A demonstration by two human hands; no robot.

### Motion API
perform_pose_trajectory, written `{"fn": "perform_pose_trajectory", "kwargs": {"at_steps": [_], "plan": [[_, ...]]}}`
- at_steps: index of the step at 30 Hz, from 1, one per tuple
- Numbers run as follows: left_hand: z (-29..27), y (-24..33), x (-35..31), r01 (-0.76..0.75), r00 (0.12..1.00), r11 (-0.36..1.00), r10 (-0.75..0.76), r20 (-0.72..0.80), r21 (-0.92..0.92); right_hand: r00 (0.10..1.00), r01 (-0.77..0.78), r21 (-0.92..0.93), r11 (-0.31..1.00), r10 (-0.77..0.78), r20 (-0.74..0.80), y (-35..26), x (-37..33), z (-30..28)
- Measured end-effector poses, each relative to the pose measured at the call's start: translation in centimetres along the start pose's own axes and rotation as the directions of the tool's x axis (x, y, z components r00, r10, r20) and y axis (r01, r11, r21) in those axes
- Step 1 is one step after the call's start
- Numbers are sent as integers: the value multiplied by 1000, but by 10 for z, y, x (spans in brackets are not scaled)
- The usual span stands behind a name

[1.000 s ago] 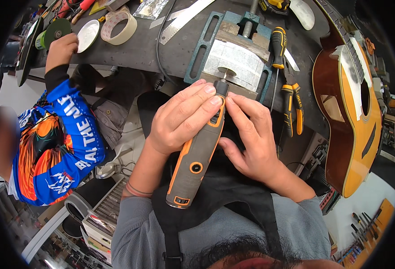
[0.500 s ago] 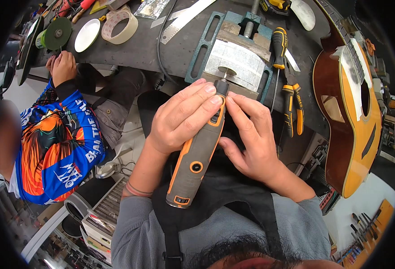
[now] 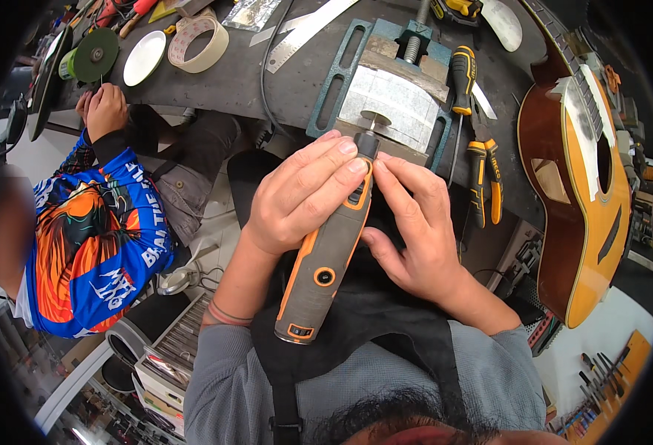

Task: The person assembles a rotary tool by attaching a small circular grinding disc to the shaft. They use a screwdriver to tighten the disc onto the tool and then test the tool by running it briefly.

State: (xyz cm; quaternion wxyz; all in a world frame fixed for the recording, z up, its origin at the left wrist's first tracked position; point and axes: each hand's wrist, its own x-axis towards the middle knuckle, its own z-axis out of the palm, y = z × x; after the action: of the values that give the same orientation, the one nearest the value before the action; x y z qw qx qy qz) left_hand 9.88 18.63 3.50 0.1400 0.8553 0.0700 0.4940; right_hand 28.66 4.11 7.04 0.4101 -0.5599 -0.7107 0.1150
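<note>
A grey and orange rotary tool (image 3: 322, 256) lies slantwise in front of me, its black nose pointing away. My left hand (image 3: 300, 189) is closed round its front part, fingers laid over the top. On the other side, the fingertips of my right hand (image 3: 419, 230) press against it near the nose, and the thumb rests close to its body. A small round cutting disc (image 3: 375, 117) on a thin shaft sticks out of the nose. It stands over a curved silvery metal piece (image 3: 400, 93) held in a teal bench vise (image 3: 335, 81); whether they touch I cannot tell.
Right of the vise lie a screwdriver (image 3: 462, 78) and pliers (image 3: 484, 182). An acoustic guitar body (image 3: 575, 215) stands farther right. A steel ruler (image 3: 308, 37), tape roll (image 3: 211, 55) and green grinding disc (image 3: 96, 55) are on the bench. A co-worker (image 3: 104, 245) sits at left.
</note>
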Motion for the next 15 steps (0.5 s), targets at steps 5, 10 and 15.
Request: {"fn": "perform_pose_trajectory", "kwargs": {"at_steps": [5,10,15], "plan": [[-3,1,4,-10,1000,1000,9,28,6,1000,-4,1,1000,4,3,1,0,0],[-1,0,1,4,1000,1000,-4,2,-3,1000,-3,2,1000,3,4,0,0,0],[-1,-1,1,-2,1000,1000,2,6,-8,1000,-4,0,1000,4,6,0,0,0]]}}
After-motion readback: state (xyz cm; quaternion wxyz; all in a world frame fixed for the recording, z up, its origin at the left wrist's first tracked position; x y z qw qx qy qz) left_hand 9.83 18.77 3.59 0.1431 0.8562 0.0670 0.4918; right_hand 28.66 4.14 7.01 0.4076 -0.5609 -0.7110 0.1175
